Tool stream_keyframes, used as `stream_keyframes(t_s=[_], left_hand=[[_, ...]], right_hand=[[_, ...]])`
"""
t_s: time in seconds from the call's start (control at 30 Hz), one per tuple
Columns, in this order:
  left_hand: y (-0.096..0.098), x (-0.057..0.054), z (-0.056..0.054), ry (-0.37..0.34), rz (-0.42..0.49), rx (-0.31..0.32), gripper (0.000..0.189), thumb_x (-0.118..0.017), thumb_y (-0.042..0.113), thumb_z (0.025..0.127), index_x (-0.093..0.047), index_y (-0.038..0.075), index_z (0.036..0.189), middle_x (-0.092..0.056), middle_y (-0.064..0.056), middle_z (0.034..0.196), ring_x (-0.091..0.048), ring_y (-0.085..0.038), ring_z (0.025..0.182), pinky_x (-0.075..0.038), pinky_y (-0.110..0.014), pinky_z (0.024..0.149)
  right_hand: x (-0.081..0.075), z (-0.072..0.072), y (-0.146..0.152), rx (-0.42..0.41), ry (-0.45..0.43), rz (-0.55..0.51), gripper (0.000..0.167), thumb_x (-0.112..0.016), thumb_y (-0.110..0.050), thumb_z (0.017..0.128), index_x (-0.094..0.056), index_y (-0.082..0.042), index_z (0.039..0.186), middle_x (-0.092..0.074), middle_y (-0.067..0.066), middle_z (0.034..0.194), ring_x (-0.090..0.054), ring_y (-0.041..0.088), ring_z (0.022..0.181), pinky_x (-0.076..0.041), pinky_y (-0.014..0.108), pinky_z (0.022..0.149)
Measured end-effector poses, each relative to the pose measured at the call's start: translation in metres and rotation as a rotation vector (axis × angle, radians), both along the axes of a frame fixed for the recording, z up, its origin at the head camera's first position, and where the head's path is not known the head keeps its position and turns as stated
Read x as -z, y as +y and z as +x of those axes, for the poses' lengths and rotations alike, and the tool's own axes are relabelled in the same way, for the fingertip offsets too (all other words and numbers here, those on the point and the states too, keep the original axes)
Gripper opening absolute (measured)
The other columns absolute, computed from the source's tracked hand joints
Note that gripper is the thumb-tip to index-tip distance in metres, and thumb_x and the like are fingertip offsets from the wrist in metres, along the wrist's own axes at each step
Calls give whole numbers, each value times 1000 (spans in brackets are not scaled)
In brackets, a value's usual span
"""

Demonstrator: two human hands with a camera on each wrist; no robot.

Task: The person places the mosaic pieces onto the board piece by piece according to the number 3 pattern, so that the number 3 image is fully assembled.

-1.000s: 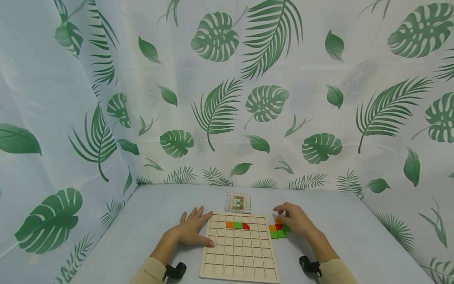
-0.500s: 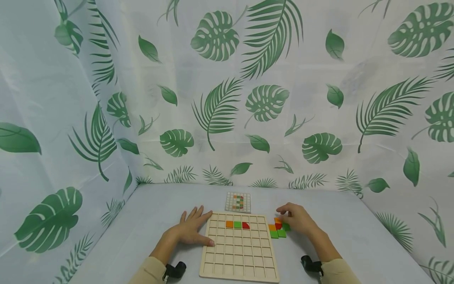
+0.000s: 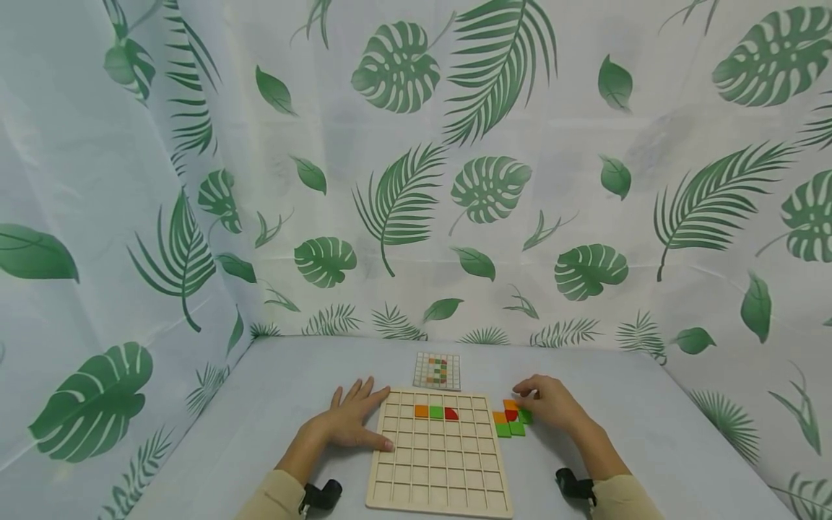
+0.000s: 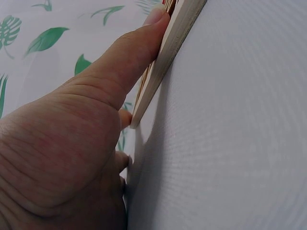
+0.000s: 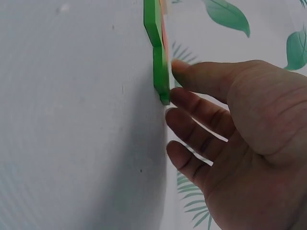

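Here's the left hand (image 3: 351, 422), fingers spread wide, gripping nothing in its palm, thumb laid over the left edge of the wooden grid board (image 3: 437, 477) and index fingertip up at its far left corner; the left wrist view shows that thumb resting right on the rim. Across to the right hand (image 3: 552, 404), just off the board's right edge towards its far right corner: fingers loosely bent, thumb standing clear of them, a modest gap and nothing pinched in it. Right by those fingertips sits a tight cluster of loose tiles, lying flat on the pale surface (image 3: 260, 393) beside the board's right edge: an upper orange tile (image 3: 511, 405), a lower orange tile (image 3: 499, 417), a red one (image 3: 511, 416) and some green tiles (image 3: 517, 429); whether a finger touches any of them, I cannot tell. On the board itself, second row in from the far edge, three pieces sit side by side in their cells: a seated orange tile (image 3: 422, 412), a seated green tile (image 3: 437, 412), and a seated red tile (image 3: 451, 414) with a curved side. Beyond the board's far edge lies a small pattern card (image 3: 437, 370), between it and the surface's far edge, where a leaf-print cloth (image 3: 403, 318) rises.
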State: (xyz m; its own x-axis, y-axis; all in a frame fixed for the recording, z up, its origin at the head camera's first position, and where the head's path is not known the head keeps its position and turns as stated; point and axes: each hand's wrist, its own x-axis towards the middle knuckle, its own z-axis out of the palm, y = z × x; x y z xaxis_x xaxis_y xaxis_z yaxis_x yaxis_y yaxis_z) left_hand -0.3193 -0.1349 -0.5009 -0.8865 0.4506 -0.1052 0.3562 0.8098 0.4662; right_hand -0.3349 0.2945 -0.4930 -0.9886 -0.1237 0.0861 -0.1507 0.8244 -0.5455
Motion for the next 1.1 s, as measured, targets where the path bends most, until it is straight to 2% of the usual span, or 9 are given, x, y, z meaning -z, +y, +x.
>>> stream_keyframes(t_s=[0.43, 1.1], left_hand=[[1, 0, 0, -1, 4, -2, 114, -78, 76, 74, -33, 24, 164, -13, -19, 174, -6, -44, 162, 2, -72, 125], [-1, 3, -2, 22, 7, 14, 115, -78, 76, 73, -33, 23, 165, -13, -20, 174, -6, -45, 161, 2, -74, 124]], right_hand=[[-5, 2, 3, -29, -14, 7, 17, -79, -11, 90, -80, -8, 107, -72, 2, 100, -55, 18, 86, -48, 30, 73], [-4, 3, 3, 36, -47, 23, 16, -80, -14, 91, -80, -9, 106, -70, 2, 101, -55, 21, 90, -49, 35, 76]])
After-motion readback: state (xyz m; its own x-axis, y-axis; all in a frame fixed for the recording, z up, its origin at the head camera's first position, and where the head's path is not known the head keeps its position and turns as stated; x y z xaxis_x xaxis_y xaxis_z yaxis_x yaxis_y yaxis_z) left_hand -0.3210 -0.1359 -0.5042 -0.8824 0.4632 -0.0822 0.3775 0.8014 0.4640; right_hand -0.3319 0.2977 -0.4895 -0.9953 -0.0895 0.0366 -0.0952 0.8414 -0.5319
